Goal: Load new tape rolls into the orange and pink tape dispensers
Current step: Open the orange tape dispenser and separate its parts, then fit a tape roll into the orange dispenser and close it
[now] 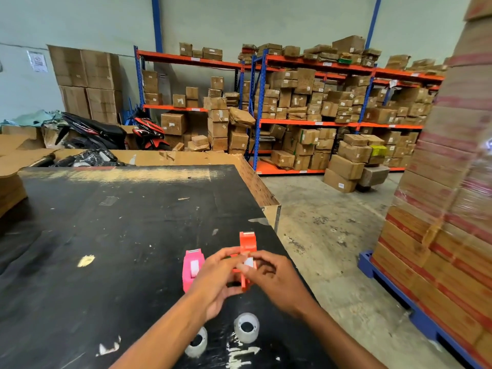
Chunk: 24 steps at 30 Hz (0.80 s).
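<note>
The orange tape dispenser [247,244] stands near the right edge of the black table [111,225]. My left hand [216,282] grips its near left side, and my right hand [275,280] pinches its middle, where a white core shows. The pink tape dispenser [192,267] stands just left of my left hand, with a white roll or core in it. Two clear tape rolls lie on the table nearer to me: one [246,327] between my forearms, the other [197,343] partly hidden under my left forearm.
The table's right edge [278,211] drops to a concrete floor. A tall wrapped pallet of boxes [450,214] on a blue base stands at the right. Racks of cardboard boxes [314,110] line the back wall. Motorcycles [106,131] and cardboard lie beyond the table.
</note>
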Tool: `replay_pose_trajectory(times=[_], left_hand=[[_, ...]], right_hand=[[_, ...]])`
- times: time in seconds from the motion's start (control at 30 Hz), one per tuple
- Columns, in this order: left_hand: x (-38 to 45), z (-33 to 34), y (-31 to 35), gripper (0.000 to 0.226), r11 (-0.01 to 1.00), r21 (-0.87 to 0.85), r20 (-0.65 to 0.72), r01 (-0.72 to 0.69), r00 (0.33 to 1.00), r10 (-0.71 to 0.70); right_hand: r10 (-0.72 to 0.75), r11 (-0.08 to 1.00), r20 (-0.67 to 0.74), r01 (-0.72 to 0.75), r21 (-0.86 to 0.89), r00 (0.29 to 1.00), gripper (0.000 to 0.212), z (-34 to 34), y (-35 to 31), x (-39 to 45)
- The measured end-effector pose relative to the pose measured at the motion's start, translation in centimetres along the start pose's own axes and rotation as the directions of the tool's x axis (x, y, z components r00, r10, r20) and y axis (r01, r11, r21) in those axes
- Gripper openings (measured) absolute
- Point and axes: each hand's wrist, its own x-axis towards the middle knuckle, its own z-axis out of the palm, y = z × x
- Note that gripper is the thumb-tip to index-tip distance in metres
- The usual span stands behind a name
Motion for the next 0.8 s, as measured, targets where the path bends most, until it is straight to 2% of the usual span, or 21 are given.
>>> replay_pose_trajectory(times=[0.13,0.17,0.2,0.27,0.33,0.47,0.57,0.63,0.73,0.8], left_hand=[[0.5,1.1,-0.3,0.019,1.0,-0.006,-0.014,-0.013,1.0,0.012],[0.6,0.9,-0.3,0.019,1.0,0.002,-0.029,-0.02,0.999,0.021],[0.7,0.7,-0.3,0.02,1.0,0.01,-0.037,-0.023,0.999,0.024],[0.5,0.2,-0.2,0.022,0.999,0.032,-0.037,-0.016,0.999,0.017],[0.1,-0.2,-0.3,0.025,0.998,0.058,-0.029,0.001,1.0,0.0],[-1.3,-1.1,-0.6,0.026,0.998,0.06,-0.037,0.009,0.999,-0.007],[-1.9,-2.1,-0.6,0.02,0.999,0.033,-0.069,0.002,0.998,0.0],[-2.4,-2.7,-0.5,0.019,0.999,0.034,-0.085,-0.004,0.996,0.007],[-3.3,-3.8,-0.1,0.019,0.999,0.045,-0.107,-0.019,0.994,0.024],[-4.0,-4.8,0.1,0.026,0.998,0.046,-0.131,-0.038,0.99,0.043]], right_hand=[[0.086,0.996,-0.08,-0.083,0.045,0.993,0.017,-2.9,0.7,-1.1],[0.126,0.991,-0.056,-0.128,-0.033,0.99,0.021,-3.8,1.1,-1.5],[0.184,0.966,-0.005,-0.182,-0.184,0.983,0.026,-4.6,1.8,-2.1],[0.31,0.814,0.124,-0.196,-0.547,0.943,0.034,-5.3,3.2,-3.3],[0.38,0.645,0.193,-0.11,-0.756,0.905,0.039,-5.1,4.2,-4.2],[0.352,0.587,0.228,-0.024,-0.809,0.908,0.048,-4.2,3.9,-4.0],[0.293,0.554,0.282,0.078,-0.829,0.913,0.064,-2.6,2.9,-3.0],[0.292,0.569,0.341,0.125,-0.813,0.894,0.064,-0.8,2.2,-2.5],[0.283,0.613,0.404,0.16,-0.774,0.87,0.052,1.3,2.4,-1.9],[0.258,0.705,0.368,0.087,-0.703,0.893,0.053,2.1,2.4,-1.4]])
